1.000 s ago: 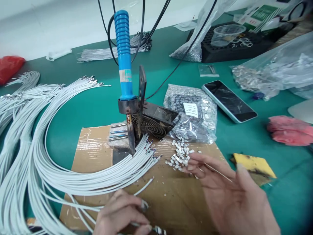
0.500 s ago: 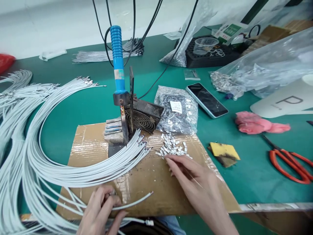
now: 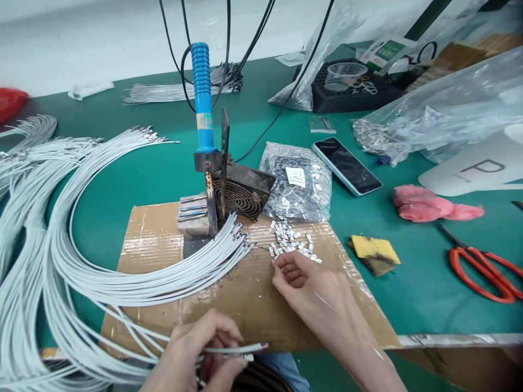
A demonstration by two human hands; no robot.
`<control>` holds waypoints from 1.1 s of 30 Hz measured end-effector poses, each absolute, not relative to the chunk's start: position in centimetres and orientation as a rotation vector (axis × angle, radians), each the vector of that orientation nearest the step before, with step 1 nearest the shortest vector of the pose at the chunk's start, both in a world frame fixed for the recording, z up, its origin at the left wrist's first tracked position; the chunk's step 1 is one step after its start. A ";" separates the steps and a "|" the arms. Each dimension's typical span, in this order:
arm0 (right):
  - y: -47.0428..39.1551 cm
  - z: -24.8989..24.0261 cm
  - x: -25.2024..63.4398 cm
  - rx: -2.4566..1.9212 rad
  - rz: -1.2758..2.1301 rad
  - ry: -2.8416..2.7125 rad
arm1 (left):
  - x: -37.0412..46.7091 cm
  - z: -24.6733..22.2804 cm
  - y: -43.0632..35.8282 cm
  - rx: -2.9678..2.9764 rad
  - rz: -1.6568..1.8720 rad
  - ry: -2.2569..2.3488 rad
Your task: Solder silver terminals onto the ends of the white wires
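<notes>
My left hand is closed round a white cable at the cardboard's front edge. The cable's tip sticks out to the right, and a second end with a small white piece shows just below it. My right hand has its thumb and forefinger pinched together at the near side of a pile of small white connectors. Whatever lies between those fingertips is too small to make out. A thick bundle of white cables curves over the cardboard, its tips beside the soldering iron.
A blue-handled soldering iron stands upright in front of a small dark fan. Behind the connectors lie a clear bag and a phone. To the right are a yellow sponge, pink cloth and orange-handled scissors.
My left hand has moved right with the cable, and its fingers have come nearer the cable's end. My right hand's fingers have curled into a pinch beside the connectors.
</notes>
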State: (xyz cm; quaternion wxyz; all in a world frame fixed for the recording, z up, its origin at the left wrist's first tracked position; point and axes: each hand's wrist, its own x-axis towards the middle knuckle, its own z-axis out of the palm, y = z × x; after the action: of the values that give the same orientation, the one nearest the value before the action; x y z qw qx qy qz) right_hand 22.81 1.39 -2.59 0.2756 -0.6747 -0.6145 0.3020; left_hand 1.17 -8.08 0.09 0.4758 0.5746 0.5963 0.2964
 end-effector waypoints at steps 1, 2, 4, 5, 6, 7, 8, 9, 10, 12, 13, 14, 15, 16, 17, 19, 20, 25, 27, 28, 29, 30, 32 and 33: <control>1.1 -2.6 23.0 -1.806 0.848 -1.607 | 1.7 0.5 -7.5 1.347 0.707 1.424; 0.8 -2.7 23.2 -1.793 0.891 -1.561 | 2.2 0.9 -6.8 1.271 0.705 1.397; 0.1 -2.9 23.4 -1.751 0.990 -1.459 | 3.0 1.6 -5.8 1.065 0.755 1.368; -0.2 -2.9 23.3 -1.722 1.046 -1.407 | 3.3 1.8 -5.4 0.977 0.791 1.373; -0.6 -2.8 23.2 -1.688 1.102 -1.359 | 3.4 1.9 -5.1 0.901 0.821 1.378; -0.9 -2.8 23.0 -1.651 1.159 -1.316 | 3.5 1.9 -4.9 0.847 0.844 1.385; -1.2 -2.6 22.7 -1.611 1.213 -1.279 | 3.5 1.9 -4.8 0.813 0.861 1.386; -1.5 -2.5 22.4 -1.570 1.265 -1.248 | 3.4 1.8 -4.8 0.791 0.875 1.380; -1.7 -2.3 22.0 -1.530 1.315 -1.226 | 3.3 1.7 -4.9 0.773 0.890 1.370; -2.1 -1.8 21.1 -1.456 1.398 -1.199 | 3.1 1.4 -5.0 0.743 0.927 1.354; -2.3 -1.5 20.7 -1.411 1.441 -1.192 | 3.1 1.4 -5.0 0.731 0.941 1.351; -2.4 -1.2 20.3 -1.356 1.487 -1.188 | 3.0 1.4 -5.1 0.720 0.948 1.351; -2.5 -1.0 20.0 -1.293 1.534 -1.183 | 3.0 1.4 -5.1 0.712 0.951 1.355; -2.5 -0.8 19.7 -1.231 1.574 -1.169 | 3.0 1.4 -5.2 0.706 0.950 1.360; -2.5 -0.5 19.5 -1.179 1.606 -1.146 | 3.0 1.5 -5.2 0.700 0.948 1.362; -2.6 -0.1 19.2 -1.133 1.637 -1.077 | 3.0 1.6 -5.3 0.686 0.942 1.357; -2.7 0.0 19.1 -1.128 1.648 -1.044 | 2.9 1.7 -5.3 0.678 0.940 1.351; -2.8 0.5 19.1 -1.133 1.695 -0.979 | 2.9 2.1 -5.3 0.673 0.921 1.349; -2.9 0.6 19.1 -1.132 1.716 -0.981 | 2.9 2.2 -5.2 0.697 0.915 1.361; -2.9 0.5 19.2 -1.134 1.720 -0.983 | 2.9 2.3 -5.2 0.709 0.911 1.366; -2.9 0.5 19.3 -1.134 1.717 -0.988 | 2.9 2.4 -5.2 0.720 0.907 1.369; -2.9 0.4 19.3 -1.127 1.719 -1.001 | 2.9 2.4 -5.2 0.726 0.905 1.372; -3.0 0.2 19.3 -1.116 1.739 -0.997 | 3.0 2.3 -5.2 0.728 0.910 1.376; -3.0 0.1 19.3 -1.113 1.761 -0.972 | 3.0 2.2 -5.3 0.727 0.915 1.380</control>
State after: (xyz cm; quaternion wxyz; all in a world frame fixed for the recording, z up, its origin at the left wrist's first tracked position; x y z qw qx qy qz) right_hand 19.30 -3.02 0.08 0.4089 -0.4418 -0.3859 0.6990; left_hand 3.00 -5.25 2.24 0.6185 0.3159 0.5997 0.3975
